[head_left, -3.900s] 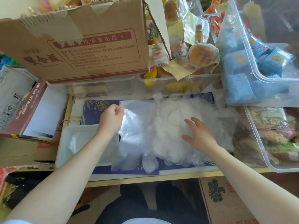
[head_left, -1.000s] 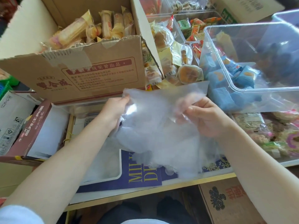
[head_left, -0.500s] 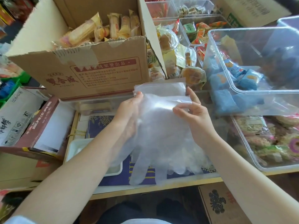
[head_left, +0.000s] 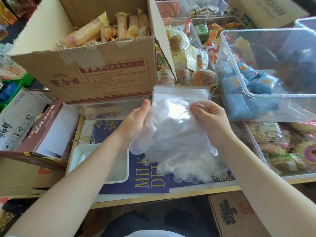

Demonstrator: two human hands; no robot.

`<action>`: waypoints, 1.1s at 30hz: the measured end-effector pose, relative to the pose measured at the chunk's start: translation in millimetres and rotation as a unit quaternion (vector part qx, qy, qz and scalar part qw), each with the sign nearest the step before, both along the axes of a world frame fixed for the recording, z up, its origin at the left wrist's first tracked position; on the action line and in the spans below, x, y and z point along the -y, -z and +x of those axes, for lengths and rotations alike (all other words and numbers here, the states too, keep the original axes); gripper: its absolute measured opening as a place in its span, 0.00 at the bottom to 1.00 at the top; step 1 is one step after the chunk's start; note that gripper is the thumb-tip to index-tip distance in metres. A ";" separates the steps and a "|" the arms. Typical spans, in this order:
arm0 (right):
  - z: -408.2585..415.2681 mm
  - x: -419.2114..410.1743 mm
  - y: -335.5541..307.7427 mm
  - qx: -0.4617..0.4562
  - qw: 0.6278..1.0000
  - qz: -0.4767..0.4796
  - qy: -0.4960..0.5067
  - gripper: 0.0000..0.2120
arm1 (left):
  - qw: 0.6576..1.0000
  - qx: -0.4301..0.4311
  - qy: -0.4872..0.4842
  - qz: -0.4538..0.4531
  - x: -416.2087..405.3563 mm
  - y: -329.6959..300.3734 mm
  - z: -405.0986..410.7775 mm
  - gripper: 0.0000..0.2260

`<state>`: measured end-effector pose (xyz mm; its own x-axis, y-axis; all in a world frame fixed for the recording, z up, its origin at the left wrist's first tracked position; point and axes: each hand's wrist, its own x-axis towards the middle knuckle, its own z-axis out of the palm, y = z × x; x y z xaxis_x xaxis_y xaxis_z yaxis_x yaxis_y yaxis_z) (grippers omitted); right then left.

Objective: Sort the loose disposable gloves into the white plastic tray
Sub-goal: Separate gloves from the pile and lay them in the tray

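A stack of clear disposable gloves (head_left: 172,120) hangs upright above the table, cuffs up and fingers dangling. My left hand (head_left: 136,122) holds its left edge, thumb on the front near the top. My right hand (head_left: 207,117) pinches the right edge near the cuffs. More loose gloves (head_left: 189,170) lie in a heap on the purple mat below. The white plastic tray (head_left: 75,156) sits at the lower left under my left forearm, with some clear plastic inside it.
A cardboard box (head_left: 102,69) of snack packs stands behind the gloves. Clear bins (head_left: 266,100) of blue and other snacks crowd the right side. A purple printed mat (head_left: 148,182) covers the table. Cartons (head_left: 22,120) lie to the left.
Since the earliest frame both hands lifted a bunch of gloves off the table. In the last second the bunch was squared into a flat upright stack, and my right fingers curled onto its edge.
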<state>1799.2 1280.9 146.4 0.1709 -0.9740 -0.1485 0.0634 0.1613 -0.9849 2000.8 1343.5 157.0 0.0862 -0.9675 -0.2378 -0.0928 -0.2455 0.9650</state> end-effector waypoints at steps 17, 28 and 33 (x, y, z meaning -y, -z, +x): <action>-10.6 -2.5 0.6 -0.098 0.989 -0.110 0.005 0.06 | 0.974 0.174 0.142 0.021 -4.3 10.4 1.9 0.10; -29.8 -5.1 16.6 -0.053 0.967 0.131 -0.213 0.10 | 1.000 -0.001 -0.027 0.005 1.6 26.4 -15.1 0.08; -17.5 -10.7 31.4 -0.081 0.981 0.059 -0.165 0.05 | 0.996 -0.062 -0.067 0.024 -4.8 37.7 -10.1 0.12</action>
<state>1781.7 1291.6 115.0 0.4395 -0.8435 -0.3088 -0.1674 0.2608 -0.9508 1990.7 1348.3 119.4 0.1816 -0.9362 -0.3008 0.0627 -0.2942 0.9537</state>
